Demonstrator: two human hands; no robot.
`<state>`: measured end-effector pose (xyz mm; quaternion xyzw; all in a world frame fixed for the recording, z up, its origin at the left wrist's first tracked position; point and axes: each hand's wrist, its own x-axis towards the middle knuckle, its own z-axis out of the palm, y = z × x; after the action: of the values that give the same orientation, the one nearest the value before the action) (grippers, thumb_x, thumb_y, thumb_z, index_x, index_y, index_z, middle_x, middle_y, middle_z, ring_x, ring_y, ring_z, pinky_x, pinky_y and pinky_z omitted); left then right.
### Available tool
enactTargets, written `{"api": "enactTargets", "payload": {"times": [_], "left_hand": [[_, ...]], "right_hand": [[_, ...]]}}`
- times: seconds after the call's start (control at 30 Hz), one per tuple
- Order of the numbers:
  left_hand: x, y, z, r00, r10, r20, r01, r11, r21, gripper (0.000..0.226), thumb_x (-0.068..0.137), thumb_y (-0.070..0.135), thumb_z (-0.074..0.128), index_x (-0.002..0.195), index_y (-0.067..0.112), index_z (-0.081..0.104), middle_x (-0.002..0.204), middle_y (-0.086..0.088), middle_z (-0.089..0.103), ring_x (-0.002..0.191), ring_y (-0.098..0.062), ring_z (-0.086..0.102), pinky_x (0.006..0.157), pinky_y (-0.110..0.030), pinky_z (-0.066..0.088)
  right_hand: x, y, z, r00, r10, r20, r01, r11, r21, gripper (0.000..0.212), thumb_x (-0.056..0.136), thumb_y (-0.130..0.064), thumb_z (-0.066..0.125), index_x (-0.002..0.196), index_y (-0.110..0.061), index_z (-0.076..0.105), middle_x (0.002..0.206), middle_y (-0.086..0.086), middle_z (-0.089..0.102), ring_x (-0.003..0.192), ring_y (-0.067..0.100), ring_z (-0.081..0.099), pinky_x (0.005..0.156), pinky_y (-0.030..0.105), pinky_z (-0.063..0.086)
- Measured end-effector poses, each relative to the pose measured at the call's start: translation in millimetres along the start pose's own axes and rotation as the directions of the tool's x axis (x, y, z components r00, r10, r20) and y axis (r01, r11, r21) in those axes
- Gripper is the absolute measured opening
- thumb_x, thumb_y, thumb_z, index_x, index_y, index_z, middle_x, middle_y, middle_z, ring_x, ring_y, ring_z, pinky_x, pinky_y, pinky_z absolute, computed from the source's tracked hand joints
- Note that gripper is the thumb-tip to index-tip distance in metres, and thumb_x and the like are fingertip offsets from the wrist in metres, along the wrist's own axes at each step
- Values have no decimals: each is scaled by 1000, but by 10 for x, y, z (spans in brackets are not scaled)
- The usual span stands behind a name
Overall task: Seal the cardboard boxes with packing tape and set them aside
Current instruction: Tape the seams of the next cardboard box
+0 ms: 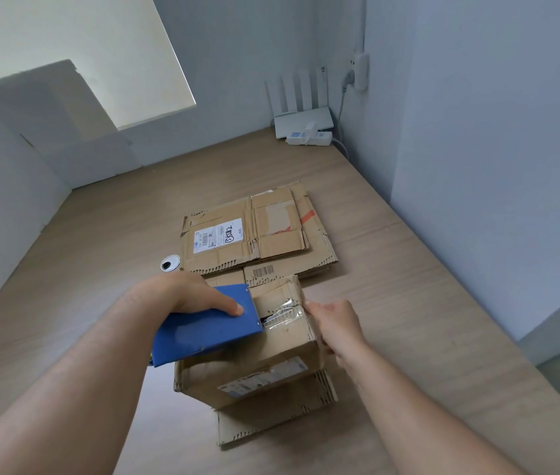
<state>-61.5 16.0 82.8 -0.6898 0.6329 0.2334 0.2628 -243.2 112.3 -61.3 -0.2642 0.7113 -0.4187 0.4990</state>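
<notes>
A worn cardboard box (271, 358) stands on the wooden table (408, 303) in front of me, its top flaps closed. My left hand (182, 296) grips a blue tape dispenser (206, 327) laid on the box top. A strip of clear tape (285, 315) runs from the dispenser across the flap seam to the box's right edge. My right hand (336, 323) presses on that right edge, fingers bent over the tape end and down the side. A white label shows on the box's near face.
Several flattened cardboard boxes (258, 231) lie stacked just behind the box. A round cable hole (169, 262) sits left of them. A white router (302, 121) and power strip occupy the far right corner. Walls close in left, back and right.
</notes>
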Motion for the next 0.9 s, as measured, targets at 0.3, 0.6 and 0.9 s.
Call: {"api": "enactTargets", "payload": {"times": [0.3,0.6,0.9], "left_hand": [[-73,-16,0,997,-71,0,71,997,-21,74,55,76,71,106,23,56,104,-1,58,96,-20,57,86,-35,44],[-72,-20,-50,999,5,49,-4,999,-36,64,60,72,72,99,24,53,99,-1,57,92,-20,58,84,-34,45],[3,-290,-180,972,178,152,-145,969,-202,73,53,71,77,105,23,63,101,-3,69,92,-23,67,93,-38,51]], "right_hand": [[183,271,1,993,107,-46,-114,980,-165,29,91,-26,60,65,-16,49,66,1,53,68,22,54,54,27,38],[-258,-232,183,911,-393,-121,283,812,-510,41,98,-49,39,80,-19,59,75,-4,59,67,10,54,52,25,36],[-237,-213,299,906,-338,-255,245,910,-336,27,93,-32,59,69,-19,55,73,-3,59,66,10,52,52,19,32]]}}
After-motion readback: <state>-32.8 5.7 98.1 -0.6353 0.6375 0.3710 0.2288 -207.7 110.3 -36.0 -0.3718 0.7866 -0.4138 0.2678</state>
